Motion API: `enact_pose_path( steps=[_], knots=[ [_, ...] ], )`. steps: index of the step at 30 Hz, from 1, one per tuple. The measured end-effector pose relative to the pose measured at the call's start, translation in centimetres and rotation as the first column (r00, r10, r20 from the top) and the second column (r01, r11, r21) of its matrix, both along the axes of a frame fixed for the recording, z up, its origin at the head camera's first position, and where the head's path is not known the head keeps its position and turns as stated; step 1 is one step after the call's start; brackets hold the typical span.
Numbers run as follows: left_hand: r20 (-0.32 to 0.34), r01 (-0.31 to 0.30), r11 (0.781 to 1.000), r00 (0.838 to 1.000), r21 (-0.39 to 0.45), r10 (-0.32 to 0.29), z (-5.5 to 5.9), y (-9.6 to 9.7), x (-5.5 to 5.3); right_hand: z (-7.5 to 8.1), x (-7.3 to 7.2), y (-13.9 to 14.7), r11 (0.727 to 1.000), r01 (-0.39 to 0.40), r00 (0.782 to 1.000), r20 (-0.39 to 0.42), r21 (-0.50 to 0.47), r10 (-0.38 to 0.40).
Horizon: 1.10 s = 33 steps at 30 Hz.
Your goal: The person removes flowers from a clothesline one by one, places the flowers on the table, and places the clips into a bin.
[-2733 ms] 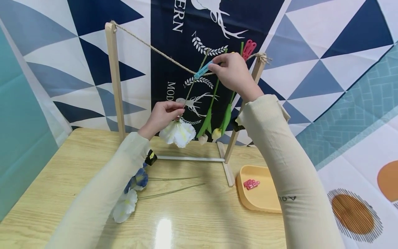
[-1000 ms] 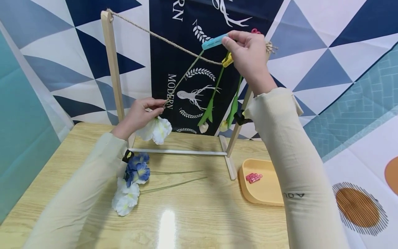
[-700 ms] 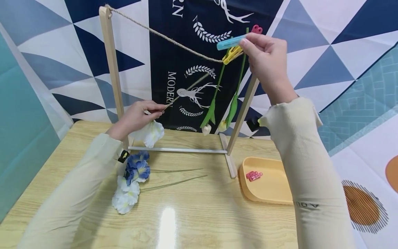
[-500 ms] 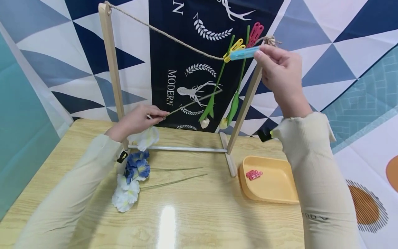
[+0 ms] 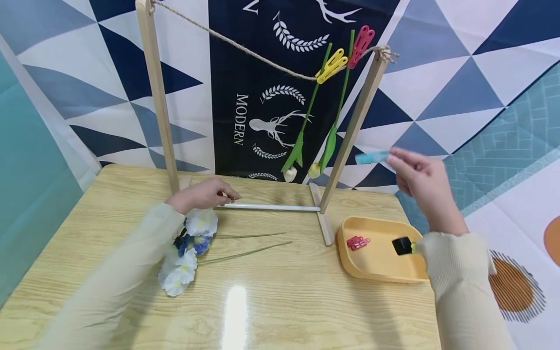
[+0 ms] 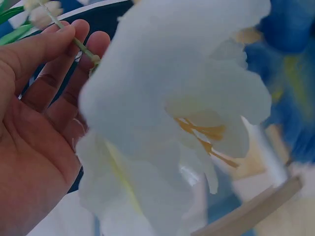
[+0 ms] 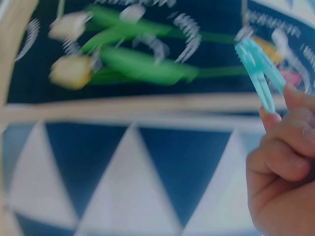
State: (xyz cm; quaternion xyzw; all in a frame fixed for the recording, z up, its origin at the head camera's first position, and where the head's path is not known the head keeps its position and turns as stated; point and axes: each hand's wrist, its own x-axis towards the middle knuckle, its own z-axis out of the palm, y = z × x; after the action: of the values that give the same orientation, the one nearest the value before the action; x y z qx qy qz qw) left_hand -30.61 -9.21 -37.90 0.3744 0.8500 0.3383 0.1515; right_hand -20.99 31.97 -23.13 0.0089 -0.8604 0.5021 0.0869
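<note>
My left hand [image 5: 205, 194] pinches the stem of a white artificial flower [image 5: 201, 222] between thumb and index finger, low near the crossbar. In the left wrist view, its big petals [image 6: 147, 98] fill the middle, with the pinched stem [image 6: 81, 46] at upper left. My right hand [image 5: 422, 184] pinches the handle end of a light blue clothespin [image 5: 371, 157], held in the air right of the frame's right post. A blue flower [image 5: 202, 244] and another white flower [image 5: 178, 274] lie on the table under the left hand, their stems pointing right.
A twine line [image 5: 258, 61] runs between the posts of a wooden frame [image 5: 159, 97]. A yellow clothespin [image 5: 331, 66] and a red clothespin [image 5: 361, 46] hold two tulips head down. Red clothespins [image 5: 358, 242] lie in a yellow tray [image 5: 380, 279] at right.
The blue clothespin came away from the twine and stem, moving right and down with my right hand. My left hand lowered the white flower from the line towards the table, its stem tilting over.
</note>
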Motion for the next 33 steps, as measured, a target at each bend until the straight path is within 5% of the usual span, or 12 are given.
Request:
enact_pose_path(
  steps=[4, 9, 13, 19, 26, 33],
  knots=[
    [0.073, 0.053, 0.996, 0.996, 0.077, -0.059, -3.5, 0.1, -1.1, -4.0, 1.1, 3.7, 0.981, -0.008, 0.984, 0.176, 0.195, -0.027],
    [0.161, 0.047, 0.996, 0.985, 0.075, -0.058, -6.4, 1.0, -1.3, -9.5, 2.5, 8.0, 0.967, -0.112, 0.938, 0.346, 0.227, 0.027],
    [0.232, -0.026, 0.999, 0.972, 0.027, 0.019, -7.1, 1.5, -0.5, -13.6, 3.0, 10.4, 0.983, -0.118, 0.897, 0.44, 0.144, 0.043],
    [0.292, -0.041, 0.999, 0.956, 0.021, 0.033, -8.2, 1.6, -0.5, -17.6, 3.0, 11.9, 0.986, -0.129, 0.842, 0.537, 0.103, 0.054],
    [0.221, -0.056, 0.998, 0.973, -0.037, 0.063, -8.3, 1.8, -0.8, -20.1, 2.9, 12.3, 0.98, -0.176, 0.777, 0.624, 0.088, 0.084],
    [0.156, -0.071, 0.992, 0.984, -0.109, 0.087, -7.0, 1.1, -1.0, -21.0, 2.7, 12.0, 0.965, -0.24, 0.767, 0.629, 0.102, 0.124]
  ],
)
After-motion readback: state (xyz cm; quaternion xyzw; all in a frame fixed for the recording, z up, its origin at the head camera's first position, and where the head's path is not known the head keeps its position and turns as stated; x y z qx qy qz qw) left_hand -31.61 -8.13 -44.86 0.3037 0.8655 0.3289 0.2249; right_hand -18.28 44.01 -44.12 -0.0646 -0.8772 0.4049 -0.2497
